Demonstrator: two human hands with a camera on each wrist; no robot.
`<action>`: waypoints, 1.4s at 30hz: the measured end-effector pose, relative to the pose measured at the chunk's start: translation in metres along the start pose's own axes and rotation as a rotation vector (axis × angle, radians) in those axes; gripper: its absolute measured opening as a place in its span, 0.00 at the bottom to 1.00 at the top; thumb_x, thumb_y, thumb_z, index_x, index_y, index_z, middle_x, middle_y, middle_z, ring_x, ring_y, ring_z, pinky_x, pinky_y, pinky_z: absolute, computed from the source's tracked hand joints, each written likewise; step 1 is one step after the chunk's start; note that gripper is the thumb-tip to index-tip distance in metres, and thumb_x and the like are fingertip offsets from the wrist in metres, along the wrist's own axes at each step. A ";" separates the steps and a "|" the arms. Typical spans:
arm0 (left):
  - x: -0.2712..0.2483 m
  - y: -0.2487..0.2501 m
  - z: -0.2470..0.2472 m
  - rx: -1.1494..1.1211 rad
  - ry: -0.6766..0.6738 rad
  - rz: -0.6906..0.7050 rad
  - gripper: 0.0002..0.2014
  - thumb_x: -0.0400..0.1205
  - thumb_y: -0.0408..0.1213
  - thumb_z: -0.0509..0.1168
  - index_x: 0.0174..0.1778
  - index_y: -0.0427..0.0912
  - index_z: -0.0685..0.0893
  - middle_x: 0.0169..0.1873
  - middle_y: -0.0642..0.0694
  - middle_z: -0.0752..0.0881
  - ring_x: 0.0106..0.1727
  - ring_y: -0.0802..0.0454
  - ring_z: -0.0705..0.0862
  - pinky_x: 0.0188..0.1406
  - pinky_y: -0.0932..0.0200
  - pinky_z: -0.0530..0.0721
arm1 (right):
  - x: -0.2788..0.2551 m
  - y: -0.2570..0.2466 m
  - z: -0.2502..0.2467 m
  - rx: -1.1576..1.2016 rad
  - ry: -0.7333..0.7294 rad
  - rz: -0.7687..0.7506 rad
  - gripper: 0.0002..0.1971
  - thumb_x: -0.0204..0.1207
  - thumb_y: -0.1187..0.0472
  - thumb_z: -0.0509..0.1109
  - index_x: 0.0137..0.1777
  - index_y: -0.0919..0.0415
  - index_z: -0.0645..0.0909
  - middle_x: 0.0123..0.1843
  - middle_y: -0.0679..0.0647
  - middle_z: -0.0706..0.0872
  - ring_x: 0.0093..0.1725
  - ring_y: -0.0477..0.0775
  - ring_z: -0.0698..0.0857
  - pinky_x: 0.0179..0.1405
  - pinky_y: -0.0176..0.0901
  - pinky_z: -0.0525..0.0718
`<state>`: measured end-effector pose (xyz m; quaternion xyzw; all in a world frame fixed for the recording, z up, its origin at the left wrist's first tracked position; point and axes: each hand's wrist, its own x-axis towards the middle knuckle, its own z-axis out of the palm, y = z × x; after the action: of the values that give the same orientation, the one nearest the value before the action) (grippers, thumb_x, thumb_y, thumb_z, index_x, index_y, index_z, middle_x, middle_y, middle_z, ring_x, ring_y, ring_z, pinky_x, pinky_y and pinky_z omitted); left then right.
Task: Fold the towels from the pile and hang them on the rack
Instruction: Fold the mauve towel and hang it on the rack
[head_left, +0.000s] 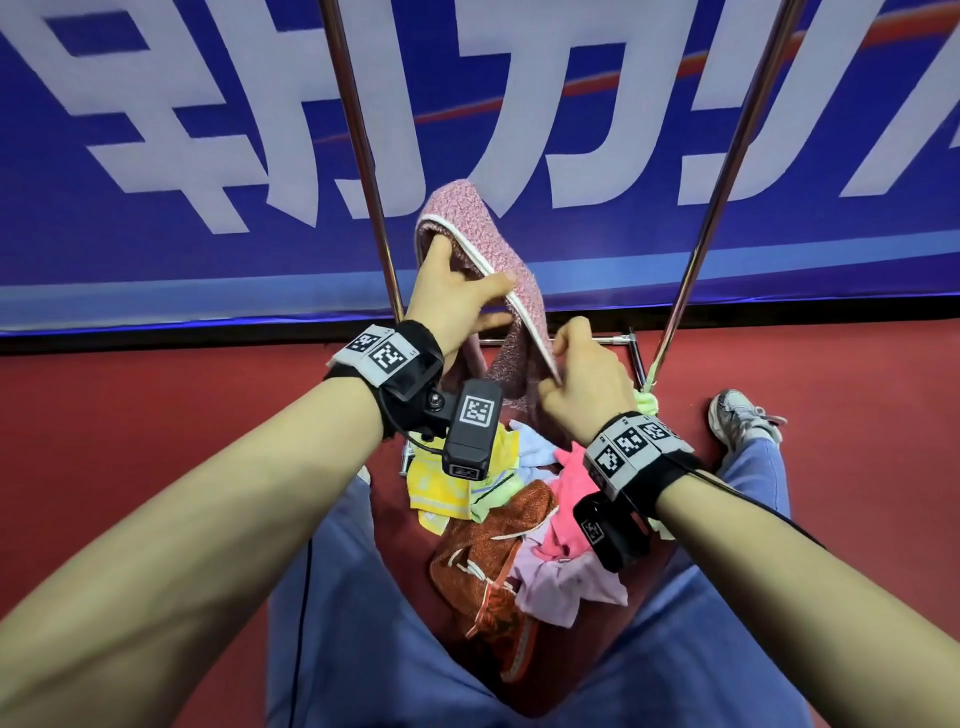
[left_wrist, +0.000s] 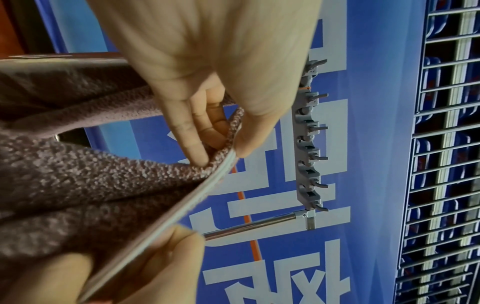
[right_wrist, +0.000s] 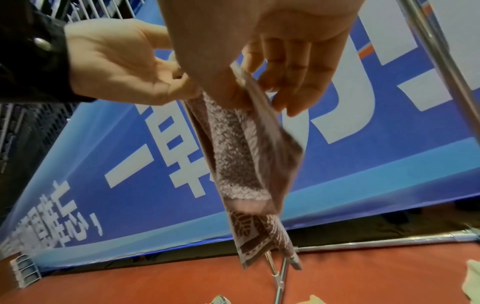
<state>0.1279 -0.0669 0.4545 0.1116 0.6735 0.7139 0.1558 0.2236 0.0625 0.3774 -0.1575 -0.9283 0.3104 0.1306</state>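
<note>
Clearly, a pink towel (head_left: 488, 244) is held up by both hands in front of the rack (head_left: 363, 156). Its white-bound edge is pinched between thumb and fingers of the left hand (head_left: 452, 296), with other fingers tucked inside the fold. Lower on the same edge, the cloth is pinched by the curled fingers of the right hand (head_left: 584, 376). Below, a pile of towels (head_left: 498, 519) is seen on the red floor (head_left: 156, 426) between the person's legs. Behind the rack, large white characters are printed on a blue banner (head_left: 156, 130); square coded markers are worn on both wristbands.
</note>
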 end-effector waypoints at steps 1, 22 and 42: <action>0.001 0.001 -0.001 0.003 0.006 0.007 0.22 0.79 0.22 0.71 0.64 0.38 0.71 0.49 0.34 0.83 0.44 0.46 0.90 0.38 0.53 0.90 | -0.001 0.003 0.000 -0.006 0.011 0.038 0.18 0.67 0.62 0.71 0.49 0.53 0.65 0.40 0.55 0.82 0.41 0.68 0.84 0.39 0.51 0.78; 0.016 -0.001 -0.003 -0.274 0.181 -0.022 0.16 0.79 0.20 0.66 0.53 0.41 0.69 0.53 0.37 0.74 0.48 0.42 0.81 0.42 0.51 0.90 | 0.004 0.030 0.022 0.343 0.107 0.271 0.07 0.70 0.59 0.76 0.35 0.56 0.80 0.27 0.46 0.80 0.33 0.53 0.79 0.33 0.43 0.68; 0.029 0.002 -0.019 -0.499 0.320 -0.137 0.36 0.76 0.18 0.67 0.80 0.34 0.64 0.43 0.35 0.79 0.36 0.48 0.81 0.41 0.52 0.90 | 0.005 0.034 0.030 1.064 0.043 0.390 0.18 0.69 0.81 0.74 0.59 0.72 0.84 0.46 0.58 0.90 0.39 0.50 0.90 0.45 0.45 0.90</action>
<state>0.0943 -0.0737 0.4539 -0.0896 0.4991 0.8538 0.1180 0.2158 0.0742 0.3346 -0.2447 -0.5951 0.7504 0.1510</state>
